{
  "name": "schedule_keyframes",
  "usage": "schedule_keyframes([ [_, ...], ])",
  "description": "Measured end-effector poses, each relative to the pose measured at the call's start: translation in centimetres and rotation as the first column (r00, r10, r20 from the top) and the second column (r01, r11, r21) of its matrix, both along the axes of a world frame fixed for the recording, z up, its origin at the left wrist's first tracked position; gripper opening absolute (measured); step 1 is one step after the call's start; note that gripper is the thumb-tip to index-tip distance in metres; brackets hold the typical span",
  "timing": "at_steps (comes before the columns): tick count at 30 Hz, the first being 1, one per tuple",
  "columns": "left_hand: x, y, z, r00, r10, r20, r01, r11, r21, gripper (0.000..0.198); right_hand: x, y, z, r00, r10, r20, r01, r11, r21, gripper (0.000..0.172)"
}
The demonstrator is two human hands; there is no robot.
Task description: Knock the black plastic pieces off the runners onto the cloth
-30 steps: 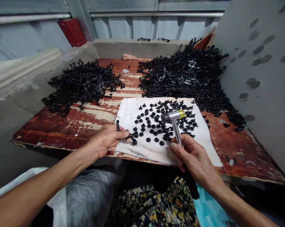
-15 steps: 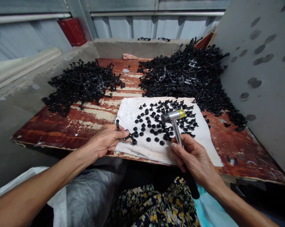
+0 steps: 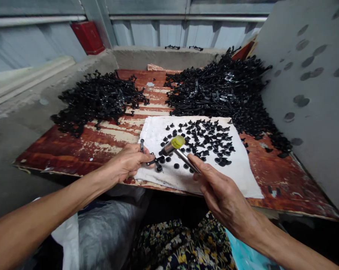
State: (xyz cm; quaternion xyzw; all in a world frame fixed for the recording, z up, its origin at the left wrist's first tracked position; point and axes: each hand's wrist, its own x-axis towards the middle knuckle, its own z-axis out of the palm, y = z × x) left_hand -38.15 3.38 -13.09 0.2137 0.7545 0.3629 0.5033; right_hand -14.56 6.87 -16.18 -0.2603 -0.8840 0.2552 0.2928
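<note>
In the head view, just below the centre of the frame, the left hand [image 3: 129, 162] pinched a small black bracket [image 3: 151, 159] against the near left edge of a white cloth [image 3: 244, 176]. The right hand [image 3: 222, 195], at lower right of centre, was closed around the metal handle of a small hammer [image 3: 173, 145], whose yellow-tipped head tilted down just above the bracket. Loose black studs [image 3: 208, 140] dotted the cloth. Two heaps of black parts lay on the worn red board [image 3: 73, 150], a smaller left heap [image 3: 96, 99] and a larger right heap [image 3: 222, 88].
</note>
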Motion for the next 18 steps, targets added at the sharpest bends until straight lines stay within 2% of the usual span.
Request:
schedule_keyframes([
  [4,-0.1,0.0,-0.1,1.0,-0.029,-0.01,0.029,1.0,0.004,0.021,-0.6,0.1,-0.2,0.993,0.007,0.114,-0.033,0.973,0.227,0.058],
  [7,-0.4,-0.1,-0.6,0.999,-0.047,0.001,0.047,0.999,0.024,0.018,-0.5,0.3,-0.2,0.974,-0.001,0.227,-0.075,0.942,0.327,0.063],
  [9,-0.6,-0.2,-1.0,0.999,-0.052,0.015,0.051,0.998,0.041,0.018,-0.3,0.2,0.0,0.973,0.002,0.23,-0.08,0.94,0.33,0.066],
  [13,-0.9,-0.4,-1.6,0.998,-0.063,0.024,0.061,0.994,0.089,0.022,-0.1,-0.2,0.4,0.999,-0.019,0.05,0.003,0.951,0.31,0.068],
  [18,-1.1,-0.8,-2.0,0.995,-0.1,-0.007,0.1,0.982,0.158,0.027,-0.2,-0.4,0.4,0.971,0.015,0.239,-0.102,0.929,0.355,0.07],
])
